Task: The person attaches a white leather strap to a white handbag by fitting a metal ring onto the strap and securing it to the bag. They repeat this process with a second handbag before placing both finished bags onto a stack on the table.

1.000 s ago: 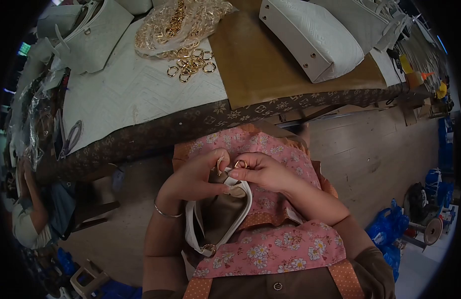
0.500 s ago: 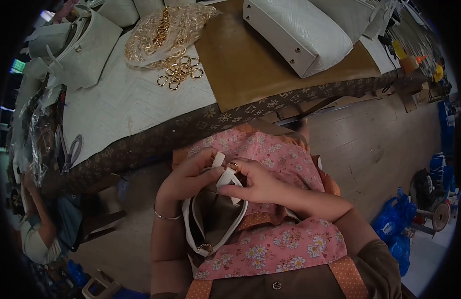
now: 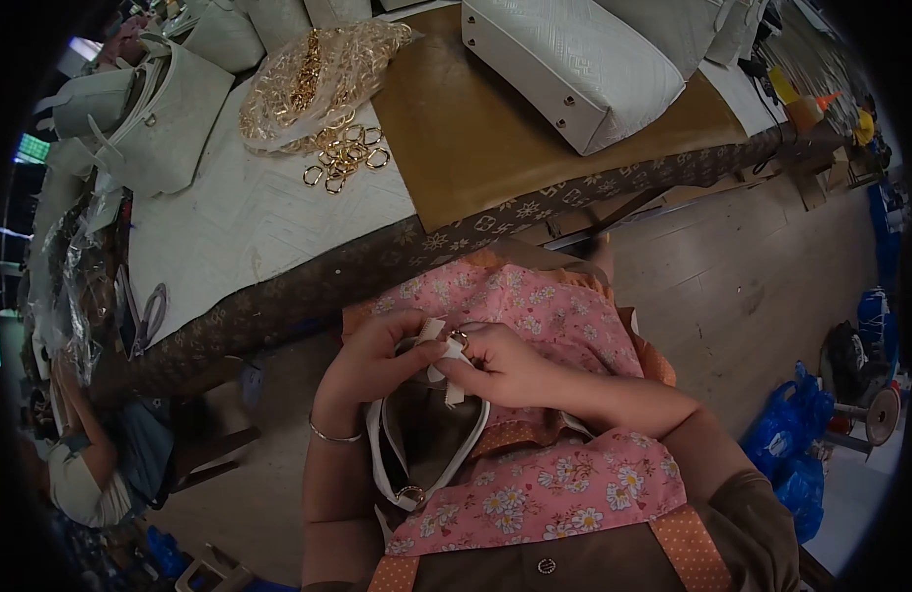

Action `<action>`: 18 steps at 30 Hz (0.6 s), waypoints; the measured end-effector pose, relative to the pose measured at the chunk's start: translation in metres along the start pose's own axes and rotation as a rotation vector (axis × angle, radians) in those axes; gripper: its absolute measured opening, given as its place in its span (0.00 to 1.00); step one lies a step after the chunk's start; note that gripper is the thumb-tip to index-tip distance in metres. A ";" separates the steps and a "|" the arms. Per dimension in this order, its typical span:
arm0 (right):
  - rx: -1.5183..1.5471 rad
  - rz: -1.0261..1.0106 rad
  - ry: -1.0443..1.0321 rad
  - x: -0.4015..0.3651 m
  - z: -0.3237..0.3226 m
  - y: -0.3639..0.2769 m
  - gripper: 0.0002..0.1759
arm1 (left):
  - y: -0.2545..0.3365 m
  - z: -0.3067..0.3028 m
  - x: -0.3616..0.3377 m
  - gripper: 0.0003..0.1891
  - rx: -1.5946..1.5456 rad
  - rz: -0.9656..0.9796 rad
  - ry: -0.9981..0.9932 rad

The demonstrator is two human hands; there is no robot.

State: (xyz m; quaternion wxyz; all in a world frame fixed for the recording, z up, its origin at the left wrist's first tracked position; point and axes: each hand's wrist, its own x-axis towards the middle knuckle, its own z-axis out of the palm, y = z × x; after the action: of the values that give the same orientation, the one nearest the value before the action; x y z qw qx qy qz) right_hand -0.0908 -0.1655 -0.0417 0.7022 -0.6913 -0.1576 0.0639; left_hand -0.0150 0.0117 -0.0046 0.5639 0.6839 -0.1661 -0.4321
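A small white-edged bag (image 3: 431,439) lies open on my lap, its dark lining showing and a gold ring (image 3: 409,495) at its lower end. My left hand (image 3: 382,355) pinches a white strap tab (image 3: 431,332) at the bag's upper end. Close beside it, my right hand (image 3: 500,365) has its fingers closed on the strap's lower part (image 3: 455,387), with a gold ring (image 3: 460,338) at its fingertips. The exact path of the strap between the fingers is partly hidden.
The table (image 3: 268,237) ahead holds gold rings (image 3: 347,158), a bag of chains (image 3: 318,84), white handbags (image 3: 584,74) and scissors (image 3: 145,316). Another person (image 3: 86,474) is at the left. Blue plastic bags (image 3: 791,424) lie on the floor at the right.
My hands have drawn slightly closer together around the strap. My right thumb has moved up a little onto it. The view has shifted slightly.
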 end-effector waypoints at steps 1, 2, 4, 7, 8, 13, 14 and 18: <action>-0.004 -0.007 0.003 0.001 -0.001 0.000 0.05 | -0.002 0.000 -0.001 0.09 -0.032 0.024 0.008; -0.186 -0.086 -0.002 0.002 -0.002 0.001 0.04 | -0.003 0.001 -0.002 0.09 -0.063 0.050 0.014; -0.381 -0.173 0.001 0.001 -0.005 -0.002 0.04 | -0.002 -0.002 -0.006 0.09 -0.002 0.100 0.020; -0.463 -0.122 -0.004 -0.002 -0.006 -0.012 0.10 | 0.021 0.002 -0.020 0.11 0.223 0.217 0.058; -0.577 -0.196 0.063 -0.003 -0.006 -0.020 0.14 | 0.033 0.006 -0.030 0.14 0.384 0.277 0.091; -0.596 -0.165 0.017 -0.002 -0.023 -0.020 0.29 | 0.039 0.019 -0.069 0.18 0.377 0.324 0.156; -0.525 -0.183 -0.122 0.002 -0.026 -0.021 0.33 | 0.032 0.016 -0.073 0.17 0.243 0.266 0.178; -0.426 -0.209 -0.578 -0.001 -0.027 -0.011 0.44 | 0.004 -0.002 -0.084 0.10 0.048 0.526 0.079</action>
State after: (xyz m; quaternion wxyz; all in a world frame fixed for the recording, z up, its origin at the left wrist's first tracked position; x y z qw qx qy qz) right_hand -0.0852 -0.1921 -0.0304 0.4720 -0.7555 -0.4288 0.1503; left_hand -0.0605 0.0720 0.0328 0.6465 0.6467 -0.3262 -0.2397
